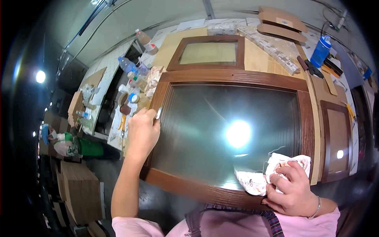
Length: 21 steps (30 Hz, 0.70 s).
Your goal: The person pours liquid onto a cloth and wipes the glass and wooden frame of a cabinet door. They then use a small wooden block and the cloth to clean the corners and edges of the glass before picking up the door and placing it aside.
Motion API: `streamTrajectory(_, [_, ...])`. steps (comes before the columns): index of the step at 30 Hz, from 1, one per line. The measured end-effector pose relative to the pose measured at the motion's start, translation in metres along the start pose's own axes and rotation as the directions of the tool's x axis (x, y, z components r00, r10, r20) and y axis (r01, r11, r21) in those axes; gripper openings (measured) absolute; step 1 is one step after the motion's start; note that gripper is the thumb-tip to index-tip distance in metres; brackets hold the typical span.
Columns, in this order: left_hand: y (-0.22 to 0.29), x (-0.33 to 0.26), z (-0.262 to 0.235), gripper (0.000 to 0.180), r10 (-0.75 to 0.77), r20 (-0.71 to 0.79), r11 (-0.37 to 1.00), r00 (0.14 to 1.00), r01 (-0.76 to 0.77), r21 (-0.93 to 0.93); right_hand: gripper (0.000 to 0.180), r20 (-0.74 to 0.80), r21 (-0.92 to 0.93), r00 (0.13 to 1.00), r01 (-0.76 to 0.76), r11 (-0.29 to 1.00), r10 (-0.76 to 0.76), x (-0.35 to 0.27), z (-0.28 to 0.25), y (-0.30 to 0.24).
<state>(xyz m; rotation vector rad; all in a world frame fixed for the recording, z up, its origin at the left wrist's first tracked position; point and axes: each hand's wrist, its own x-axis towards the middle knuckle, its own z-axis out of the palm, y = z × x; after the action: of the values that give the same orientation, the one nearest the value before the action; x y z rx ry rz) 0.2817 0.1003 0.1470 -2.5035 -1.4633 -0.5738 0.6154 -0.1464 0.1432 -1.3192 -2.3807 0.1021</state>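
A large brown wooden-framed glass panel (233, 77) lies flat in front of me, and a lamp's glare reflects in its glass. My left hand (144, 124) is closed at the panel's left rail. A small, thin, shiny strip like a blade (158, 113) sticks out from its fingers; most of it is hidden. At the panel's near right corner, my right hand (290, 187) grips a crumpled white rag (254, 182) with reddish-brown stains. The rag rests on the glass and the frame.
Behind it lies a smaller framed panel (207, 38); another framed panel (336, 142) is at right. Bottles (128, 65) and small containers crowd the left side. A blue bottle (320, 51) and cardboard (282, 23) are far right. A person in green (85, 146) stands at left.
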Motion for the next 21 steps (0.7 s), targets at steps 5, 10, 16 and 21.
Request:
streamTrajectory(5, [-0.002, 0.027, 0.014, 0.008, -0.004, -0.026, 1.000, 1.000, 0.003, -0.026, 0.034, -0.031, 0.021, 0.999, 0.022, 1.000, -0.022, 0.001, 0.003, 0.002])
streamTrajectory(10, [0.002, 0.022, 0.015, 0.005, -0.015, -0.034, 1.000, 0.999, 0.015, 0.024, 0.034, -0.036, 0.028, 0.999, 0.013, 1.000, -0.012, -0.001, 0.005, 0.004])
streamTrajectory(16, [0.005, 0.037, 0.020, 0.004, -0.002, 0.002, 1.000, 1.000, 0.002, 0.017, 0.036, -0.063, -0.006, 0.998, 0.009, 1.000, -0.010, 0.000, 0.006, 0.003])
streamTrajectory(21, [-0.004, 0.069, 0.038, 0.004, 0.030, -0.024, 0.999, 0.999, -0.030, -0.027, 0.036, -0.062, -0.013, 0.998, 0.013, 1.000, -0.014, -0.003, 0.005, 0.004])
